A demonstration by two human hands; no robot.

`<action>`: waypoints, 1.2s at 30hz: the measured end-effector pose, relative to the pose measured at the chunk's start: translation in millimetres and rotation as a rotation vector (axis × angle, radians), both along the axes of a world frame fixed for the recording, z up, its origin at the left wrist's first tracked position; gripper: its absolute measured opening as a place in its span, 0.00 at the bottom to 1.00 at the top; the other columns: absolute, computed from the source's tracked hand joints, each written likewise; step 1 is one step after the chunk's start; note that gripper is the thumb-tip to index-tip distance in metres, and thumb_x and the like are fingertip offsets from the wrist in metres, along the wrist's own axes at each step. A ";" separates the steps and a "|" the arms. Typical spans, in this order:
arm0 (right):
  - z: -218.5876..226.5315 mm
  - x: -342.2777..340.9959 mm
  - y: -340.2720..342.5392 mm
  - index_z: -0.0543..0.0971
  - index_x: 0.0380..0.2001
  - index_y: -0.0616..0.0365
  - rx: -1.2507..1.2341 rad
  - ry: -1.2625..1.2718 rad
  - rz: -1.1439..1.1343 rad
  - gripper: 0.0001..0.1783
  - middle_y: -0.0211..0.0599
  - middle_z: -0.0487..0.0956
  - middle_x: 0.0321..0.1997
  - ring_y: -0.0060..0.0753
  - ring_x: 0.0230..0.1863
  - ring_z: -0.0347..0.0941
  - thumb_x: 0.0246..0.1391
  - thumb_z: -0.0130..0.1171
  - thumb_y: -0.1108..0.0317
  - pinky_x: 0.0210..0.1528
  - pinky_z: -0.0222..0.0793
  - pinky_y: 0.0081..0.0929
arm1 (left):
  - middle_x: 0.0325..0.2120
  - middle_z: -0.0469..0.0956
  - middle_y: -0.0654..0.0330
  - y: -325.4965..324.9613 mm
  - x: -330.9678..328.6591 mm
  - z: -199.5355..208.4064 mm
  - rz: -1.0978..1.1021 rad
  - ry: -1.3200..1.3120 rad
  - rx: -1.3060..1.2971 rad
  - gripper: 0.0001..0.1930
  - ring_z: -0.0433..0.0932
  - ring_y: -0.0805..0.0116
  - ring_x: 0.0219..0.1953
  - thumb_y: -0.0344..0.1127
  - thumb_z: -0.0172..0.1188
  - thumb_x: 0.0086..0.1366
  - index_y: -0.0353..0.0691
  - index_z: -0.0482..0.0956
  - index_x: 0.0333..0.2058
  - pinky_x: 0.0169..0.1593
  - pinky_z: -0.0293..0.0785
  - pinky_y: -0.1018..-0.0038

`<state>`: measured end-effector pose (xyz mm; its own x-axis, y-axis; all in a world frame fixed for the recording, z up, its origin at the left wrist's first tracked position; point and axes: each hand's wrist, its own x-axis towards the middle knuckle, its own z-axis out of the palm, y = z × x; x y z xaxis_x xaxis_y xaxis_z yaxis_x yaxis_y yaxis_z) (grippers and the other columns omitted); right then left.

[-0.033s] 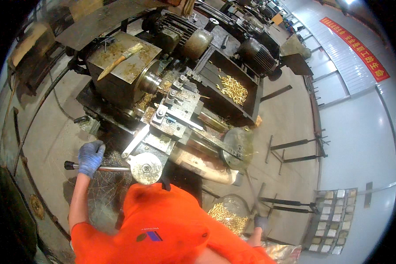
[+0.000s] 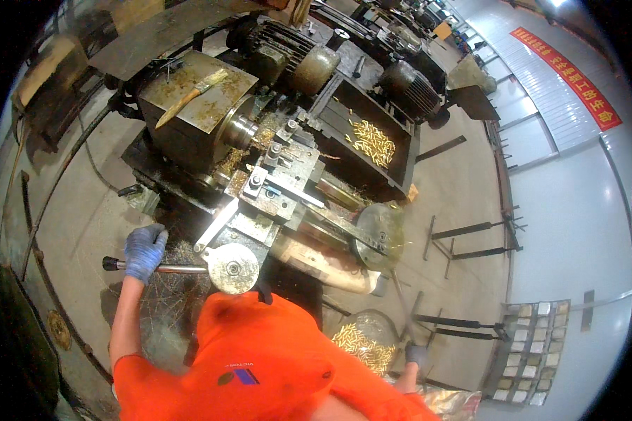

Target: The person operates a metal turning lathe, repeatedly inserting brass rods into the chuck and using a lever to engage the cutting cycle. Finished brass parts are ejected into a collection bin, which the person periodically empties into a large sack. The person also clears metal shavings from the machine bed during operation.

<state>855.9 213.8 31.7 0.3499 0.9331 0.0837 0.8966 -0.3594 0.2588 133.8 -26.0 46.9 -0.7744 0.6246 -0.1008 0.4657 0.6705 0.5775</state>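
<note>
My left hand [image 2: 145, 252], in a blue-grey glove, is closed over a metal lever [image 2: 184, 269] with a dark knob at its left end. The lever runs into a round pale hub [image 2: 233, 268] in front of my orange shirt. At the lower right my right hand [image 2: 416, 355], in a dark grey glove, is closed at the lower end of a thin rod [image 2: 402, 309]; its fingers show only small. Beside that hand is a round tray [image 2: 378, 320] heaped with small brass pieces [image 2: 361, 349]. Ahead stands a lathe with a shiny chuck [image 2: 240, 131] and a tool slide [image 2: 270, 200].
A brush [image 2: 189, 98] lies on the headstock [image 2: 189, 81]. Brass pieces [image 2: 372, 142] lie in a dark metal trough [image 2: 409, 165] behind the slide. A round disc [image 2: 379, 237] sits at the slide's right end. Motors [image 2: 411, 90] stand farther back; black metal stands [image 2: 463, 230] are on the right.
</note>
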 end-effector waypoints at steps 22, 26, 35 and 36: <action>-10.1 9.1 -9.2 0.80 0.28 0.61 -0.224 -0.050 -0.093 0.28 0.54 0.77 0.32 0.53 0.35 0.75 0.41 0.52 0.44 0.36 0.70 0.44 | 0.30 0.77 0.48 -2.6 -1.6 -6.5 0.015 -0.004 0.019 0.13 0.76 0.52 0.34 0.40 0.55 0.55 0.37 0.79 0.33 0.40 0.71 0.65; 28.2 -46.0 -17.5 0.79 0.32 0.62 -0.153 0.041 -0.181 0.28 0.54 0.77 0.37 0.55 0.39 0.74 0.41 0.54 0.45 0.39 0.70 0.43 | 0.27 0.79 0.49 -4.9 -2.5 -8.9 -0.024 0.109 0.014 0.10 0.79 0.59 0.30 0.35 0.57 0.54 0.35 0.79 0.32 0.36 0.73 0.70; 29.9 -53.2 -30.8 0.79 0.27 0.64 -0.053 0.134 -0.164 0.28 0.57 0.76 0.28 0.57 0.34 0.74 0.37 0.60 0.45 0.35 0.69 0.44 | 0.28 0.77 0.48 -2.5 -3.1 -2.6 -0.028 0.058 -0.004 0.12 0.76 0.51 0.33 0.40 0.54 0.55 0.37 0.79 0.32 0.38 0.71 0.65; 28.0 -51.4 -31.2 0.80 0.26 0.64 -0.055 0.121 -0.170 0.28 0.57 0.76 0.28 0.56 0.33 0.74 0.37 0.60 0.45 0.34 0.69 0.43 | 0.28 0.77 0.48 -2.5 -3.3 -3.4 -0.025 0.055 -0.005 0.13 0.76 0.52 0.32 0.40 0.54 0.55 0.37 0.79 0.32 0.38 0.71 0.65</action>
<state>804.5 182.6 59.7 0.5068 0.8619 -0.0183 0.8501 -0.4962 0.1763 130.5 -28.5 43.5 -0.7632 0.6433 -0.0615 0.5132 0.6612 0.5472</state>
